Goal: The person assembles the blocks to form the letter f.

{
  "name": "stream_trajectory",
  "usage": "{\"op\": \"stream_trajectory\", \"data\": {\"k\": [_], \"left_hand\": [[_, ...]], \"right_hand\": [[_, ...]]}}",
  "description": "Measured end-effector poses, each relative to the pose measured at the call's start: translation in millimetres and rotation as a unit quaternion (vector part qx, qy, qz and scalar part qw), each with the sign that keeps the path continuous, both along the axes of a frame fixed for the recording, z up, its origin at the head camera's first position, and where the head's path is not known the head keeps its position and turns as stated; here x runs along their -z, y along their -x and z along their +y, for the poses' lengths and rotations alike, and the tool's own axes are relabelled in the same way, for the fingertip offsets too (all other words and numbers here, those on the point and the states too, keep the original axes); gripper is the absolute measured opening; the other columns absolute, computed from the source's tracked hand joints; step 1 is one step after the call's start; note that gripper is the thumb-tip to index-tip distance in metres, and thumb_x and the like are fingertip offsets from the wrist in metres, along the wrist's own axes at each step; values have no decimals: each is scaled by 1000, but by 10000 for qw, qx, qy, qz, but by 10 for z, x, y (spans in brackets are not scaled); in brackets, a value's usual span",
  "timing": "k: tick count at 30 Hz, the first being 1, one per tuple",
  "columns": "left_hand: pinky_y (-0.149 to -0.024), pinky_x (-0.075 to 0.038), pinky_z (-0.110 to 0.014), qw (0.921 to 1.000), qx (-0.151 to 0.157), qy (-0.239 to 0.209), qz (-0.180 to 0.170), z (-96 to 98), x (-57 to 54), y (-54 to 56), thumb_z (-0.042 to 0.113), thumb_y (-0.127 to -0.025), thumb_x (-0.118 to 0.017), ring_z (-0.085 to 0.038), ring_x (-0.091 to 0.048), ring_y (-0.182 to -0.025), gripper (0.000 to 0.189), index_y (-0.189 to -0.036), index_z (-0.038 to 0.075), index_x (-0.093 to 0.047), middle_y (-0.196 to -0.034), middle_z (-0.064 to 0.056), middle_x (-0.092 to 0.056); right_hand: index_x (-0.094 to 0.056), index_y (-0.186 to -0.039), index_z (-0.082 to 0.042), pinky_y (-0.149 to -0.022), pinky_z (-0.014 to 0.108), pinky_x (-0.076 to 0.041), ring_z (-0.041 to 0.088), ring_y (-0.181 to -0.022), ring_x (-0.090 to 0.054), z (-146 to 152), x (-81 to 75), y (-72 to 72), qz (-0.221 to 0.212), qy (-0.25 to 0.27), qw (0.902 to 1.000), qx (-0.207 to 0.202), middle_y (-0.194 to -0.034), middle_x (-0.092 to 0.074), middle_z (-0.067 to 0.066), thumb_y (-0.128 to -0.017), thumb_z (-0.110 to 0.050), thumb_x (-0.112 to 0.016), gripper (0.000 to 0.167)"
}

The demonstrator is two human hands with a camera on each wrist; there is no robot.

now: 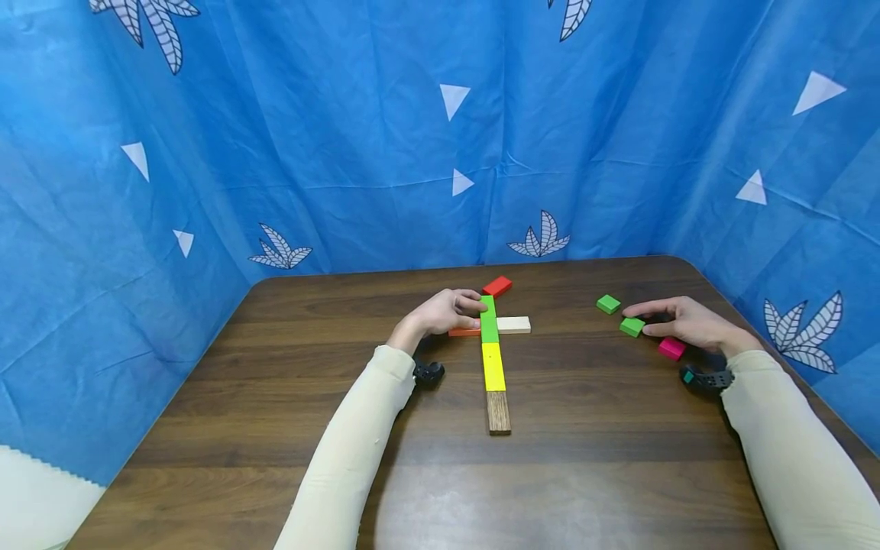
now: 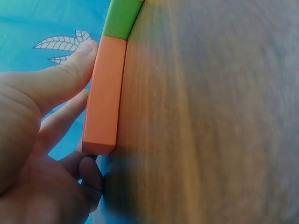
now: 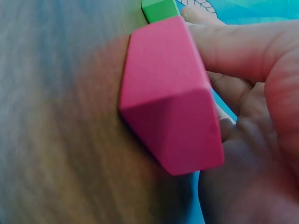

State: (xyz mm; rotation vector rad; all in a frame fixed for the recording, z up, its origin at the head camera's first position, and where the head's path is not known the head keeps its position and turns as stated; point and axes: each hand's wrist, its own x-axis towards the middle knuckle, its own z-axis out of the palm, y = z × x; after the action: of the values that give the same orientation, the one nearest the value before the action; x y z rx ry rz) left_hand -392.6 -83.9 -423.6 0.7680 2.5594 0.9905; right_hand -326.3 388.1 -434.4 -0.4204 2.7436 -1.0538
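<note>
My left hand [image 1: 450, 309] reaches the upper end of a green strip [image 1: 490, 330], its fingertips at the strip's left side. In the left wrist view, the thumb lies along an orange block [image 2: 105, 88] that butts against the green. A yellow block [image 1: 493, 367] and a brown wood-grained block [image 1: 499, 412] continue the strip toward me, and a white block [image 1: 514, 325] sticks out to the right. Over on the right, my right hand [image 1: 687, 325] has thumb and finger on either side of a green block [image 1: 632, 327]. Beneath that hand is a pink block [image 3: 166, 70].
A red block [image 1: 498, 286] lies tilted just beyond the strip's far end. Another green block [image 1: 608, 304] lies left of the right hand. Blue patterned cloth [image 1: 385, 153] hangs behind and beside the brown wooden table [image 1: 275, 428].
</note>
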Motion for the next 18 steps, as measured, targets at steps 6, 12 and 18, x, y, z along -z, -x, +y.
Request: {"op": "stream_trajectory", "data": {"k": [6,12,18], "left_hand": [[-120,-38,-43,10000,38,-4,28,0,-9,-6,20,-94,-76,-28,-37,-150,46,-139,17,-67,-159,-5,-48],[-120,-38,-43,10000,49,-24,55,-3,-6,-3,20,-95,-75,-28,-37,-151,45,-139,17,-67,-158,-4,-48],[-121,-37,-44,10000,53,33,36,5,-1,-8,20,-95,-76,-28,-37,-151,46,-139,17,-67,-159,-4,-48]], "right_hand": [[-67,-137,-11,-107,66,-41,43,-135,-49,-3,3,11,-45,66,10000,-34,-145,-59,22,-99,-19,-69,39],[-66,-137,-8,-105,71,-38,47,-136,-46,-17,-9,1,-57,109,9999,21,-145,-57,26,-97,-23,-72,43],[-64,-139,-7,-105,67,-41,46,-135,-47,-30,-12,-38,-89,146,9998,102,-142,-59,25,-97,-26,-73,47]]}}
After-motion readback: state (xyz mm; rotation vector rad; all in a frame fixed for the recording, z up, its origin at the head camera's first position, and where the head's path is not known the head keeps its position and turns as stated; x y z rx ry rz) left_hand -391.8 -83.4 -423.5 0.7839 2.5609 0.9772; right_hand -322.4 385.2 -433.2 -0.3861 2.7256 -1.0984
